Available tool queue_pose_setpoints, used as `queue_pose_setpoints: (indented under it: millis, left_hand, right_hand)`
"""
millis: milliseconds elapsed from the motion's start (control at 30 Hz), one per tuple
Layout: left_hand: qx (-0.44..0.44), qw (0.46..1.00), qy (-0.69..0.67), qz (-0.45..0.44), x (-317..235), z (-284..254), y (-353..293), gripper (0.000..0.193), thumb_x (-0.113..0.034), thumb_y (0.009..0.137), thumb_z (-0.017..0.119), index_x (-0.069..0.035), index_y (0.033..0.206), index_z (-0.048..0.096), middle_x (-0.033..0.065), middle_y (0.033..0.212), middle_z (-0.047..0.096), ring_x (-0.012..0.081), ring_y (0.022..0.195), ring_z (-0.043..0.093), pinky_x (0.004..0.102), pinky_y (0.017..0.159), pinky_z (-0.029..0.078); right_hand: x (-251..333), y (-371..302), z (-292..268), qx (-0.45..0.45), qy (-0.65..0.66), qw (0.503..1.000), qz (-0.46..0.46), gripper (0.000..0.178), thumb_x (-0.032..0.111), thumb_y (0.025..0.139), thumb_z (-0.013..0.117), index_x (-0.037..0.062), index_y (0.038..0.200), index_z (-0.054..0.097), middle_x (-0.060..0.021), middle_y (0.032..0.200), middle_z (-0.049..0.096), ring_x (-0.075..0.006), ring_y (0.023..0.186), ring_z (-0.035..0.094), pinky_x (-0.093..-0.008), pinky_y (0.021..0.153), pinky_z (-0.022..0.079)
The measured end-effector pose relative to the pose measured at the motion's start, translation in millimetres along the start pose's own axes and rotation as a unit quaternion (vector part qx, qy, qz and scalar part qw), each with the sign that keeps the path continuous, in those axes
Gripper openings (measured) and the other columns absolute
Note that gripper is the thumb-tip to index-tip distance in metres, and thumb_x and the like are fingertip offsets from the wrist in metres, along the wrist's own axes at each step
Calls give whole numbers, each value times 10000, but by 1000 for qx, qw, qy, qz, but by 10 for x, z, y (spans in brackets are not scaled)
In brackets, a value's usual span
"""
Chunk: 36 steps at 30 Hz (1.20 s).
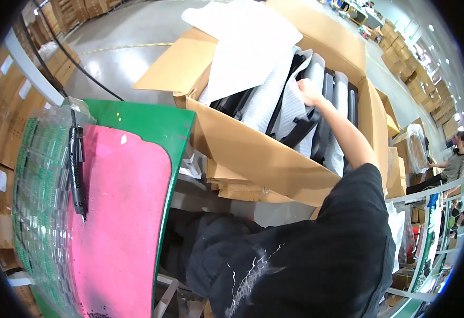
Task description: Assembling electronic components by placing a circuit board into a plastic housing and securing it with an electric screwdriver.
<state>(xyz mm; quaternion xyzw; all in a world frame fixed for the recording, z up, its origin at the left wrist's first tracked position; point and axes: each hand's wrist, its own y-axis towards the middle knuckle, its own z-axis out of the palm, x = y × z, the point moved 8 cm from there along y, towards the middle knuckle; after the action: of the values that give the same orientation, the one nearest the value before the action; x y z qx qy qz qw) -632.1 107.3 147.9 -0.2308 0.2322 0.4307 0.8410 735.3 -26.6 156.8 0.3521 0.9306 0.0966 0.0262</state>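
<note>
While you are reaching your right hand (309, 91) into the big box (253, 153), its fingers are closing on a black and grey wrapped item (303, 119) among the packed row. Nothing is lying out on the pink surface (120, 212) yet, so the unpacking seems only beginning. Your left hand is not visible.

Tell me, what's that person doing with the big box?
A person in a black shirt reaches the right hand into a big open cardboard box. The hand is on one of the black and grey flat items packed upright in white wrapping. The left hand is not in view. Beside them a pink mat lies on a green table, with a black power screwdriver hanging on its cable.
</note>
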Motion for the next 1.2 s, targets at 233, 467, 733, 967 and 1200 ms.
queue_pose_setpoints:
  millis: [233,467,733,967,1200]
  left_hand:
    - [210,918,222,251,621,1163,-867,327,-223,896,663,-32,1160,627,124,1048,656,266,940,620,380,759,535]
    - [332,861,342,179,1668,3288,-3161,329,-272,961,547,0,1104,666,160,924,710,324,872,669,446,787,518]
    - [663,581,468,70,3322,3855,-4826,375,-169,898,624,-41,1246,568,103,1181,604,198,1120,564,348,957,445]
    - [665,425,578,208,3872,3465,-4715,348,-235,849,693,-21,1109,605,158,1075,615,338,1057,596,433,888,491]
    - [549,411,659,310,3687,3359,-4483,196,-172,794,682,-11,884,613,127,894,640,329,891,649,467,731,518]
  right_hand:
    - [-261,-5,-1403,-517,387,762,-43,271,282,1009,511,52,887,587,-8,880,590,-153,823,567,-361,745,470]
    - [2857,-242,-2841,-458,172,817,-305,298,131,786,753,60,975,535,-68,791,581,-214,688,581,-310,615,482]
    - [4834,-1113,-1919,-89,107,647,-749,570,205,701,611,90,1259,607,29,681,463,-99,555,517,-286,523,369]
    - [5872,-1586,-1934,-81,228,458,-855,250,127,710,655,111,959,669,26,734,516,-99,645,561,-276,596,385]
    - [8059,-558,-1922,-119,289,635,-706,320,125,838,640,46,1144,590,-172,1075,608,-374,989,588,-456,838,484]
